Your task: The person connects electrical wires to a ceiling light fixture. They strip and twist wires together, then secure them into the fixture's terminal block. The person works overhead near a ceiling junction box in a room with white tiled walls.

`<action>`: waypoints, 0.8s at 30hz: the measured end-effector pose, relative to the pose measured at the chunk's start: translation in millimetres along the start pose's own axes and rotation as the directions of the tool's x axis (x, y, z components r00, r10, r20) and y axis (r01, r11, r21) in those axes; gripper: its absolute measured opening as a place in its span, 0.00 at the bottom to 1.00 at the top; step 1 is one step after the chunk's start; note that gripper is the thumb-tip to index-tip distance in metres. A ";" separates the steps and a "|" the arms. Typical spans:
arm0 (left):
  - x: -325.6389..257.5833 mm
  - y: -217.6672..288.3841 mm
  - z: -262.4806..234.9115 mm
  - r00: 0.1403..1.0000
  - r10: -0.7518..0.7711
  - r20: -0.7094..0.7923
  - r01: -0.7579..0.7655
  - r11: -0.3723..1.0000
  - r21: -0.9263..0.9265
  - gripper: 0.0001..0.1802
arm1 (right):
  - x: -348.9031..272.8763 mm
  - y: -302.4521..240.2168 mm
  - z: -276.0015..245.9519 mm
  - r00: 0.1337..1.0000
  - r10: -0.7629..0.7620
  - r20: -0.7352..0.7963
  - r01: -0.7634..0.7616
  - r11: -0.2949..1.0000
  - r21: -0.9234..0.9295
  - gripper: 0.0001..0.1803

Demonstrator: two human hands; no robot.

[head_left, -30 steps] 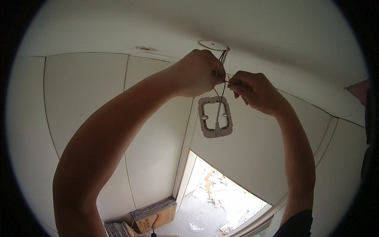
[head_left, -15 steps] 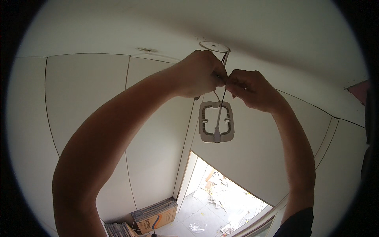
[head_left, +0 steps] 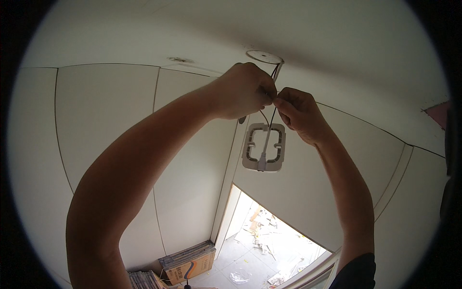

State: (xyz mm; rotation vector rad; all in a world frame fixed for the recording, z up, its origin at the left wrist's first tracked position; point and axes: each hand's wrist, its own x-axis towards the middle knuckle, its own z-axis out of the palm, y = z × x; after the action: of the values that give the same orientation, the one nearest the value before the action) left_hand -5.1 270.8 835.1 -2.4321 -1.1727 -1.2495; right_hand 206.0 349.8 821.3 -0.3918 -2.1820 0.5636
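Observation:
Both of my arms reach up to a thin dark wire below the ceiling. My left hand is closed in a pinch on the wire. Right beside it, my right hand pinches the same wire with thumb and finger; the exact spot is partly hidden by the fingers. Wires run up to a round white plate in the ceiling. Beneath my hands a white rounded square frame with an open middle hangs from its cable, slightly tilted.
Pale wall panels stand close around me. A doorway below opens onto a tiled floor littered with scraps. Flat cardboard boxes lean at the wall's foot. A small fitting sits in the ceiling at left.
My right hand has turned, its fingers closing tighter beside the left, and its forearm has shifted left. The hanging frame has swung and tilted a little. My left hand has hardly moved.

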 end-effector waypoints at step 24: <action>-72.7 -49.6 1.0 0.934 -0.015 -0.356 0.058 0.992 0.112 0.25 | -5.8 82.6 15.0 0.943 -0.324 -0.082 0.161 0.658 -0.736 0.16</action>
State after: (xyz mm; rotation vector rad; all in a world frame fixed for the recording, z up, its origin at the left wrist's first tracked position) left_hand -64.4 263.4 770.5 -1.9967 -1.1528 -1.5017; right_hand 204.7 413.6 766.3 -0.5231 -2.1200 -0.5196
